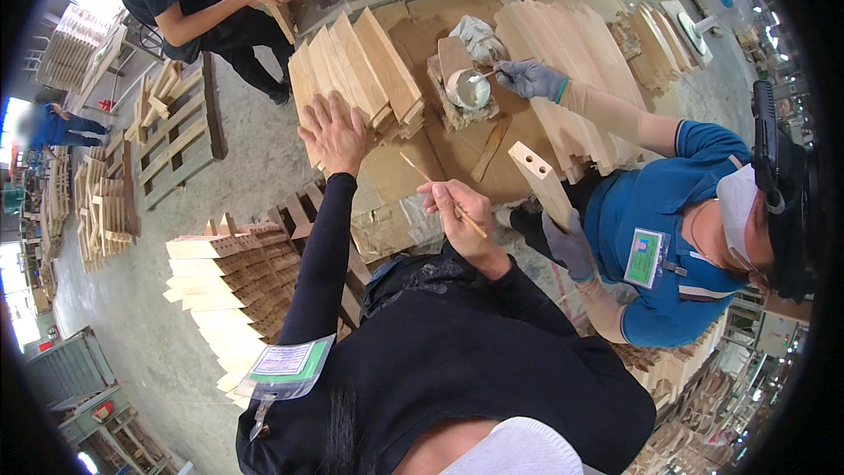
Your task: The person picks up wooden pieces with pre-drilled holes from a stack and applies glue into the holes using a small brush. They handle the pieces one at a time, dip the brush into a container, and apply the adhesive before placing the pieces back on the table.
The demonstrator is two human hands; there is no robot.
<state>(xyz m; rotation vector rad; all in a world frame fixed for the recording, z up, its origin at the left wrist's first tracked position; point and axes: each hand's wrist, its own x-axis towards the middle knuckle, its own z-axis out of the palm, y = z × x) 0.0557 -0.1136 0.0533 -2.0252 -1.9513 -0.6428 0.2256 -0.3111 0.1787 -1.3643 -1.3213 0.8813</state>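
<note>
My left hand (334, 134) lies flat with fingers spread on a stack of pale wooden boards (345, 70) at the left of the table. Closer to my body, my right hand (466, 218) is closed around a thin brush (417, 167), its pale tip pointing up and left toward the boards. The brush tip is in the air, apart from the stack. Beyond my right hand, a cup of white paste (469, 90) rests on a crusted block (450, 114).
On the right, a co-worker's gloved hand (532, 81) holds a thin stick at the cup; the other holds a wooden piece with two holes (543, 178). More boards (571, 70) cover the table's right side. Stacked wood (233, 277) stands at my left. Another person (207, 13) works at far left.
</note>
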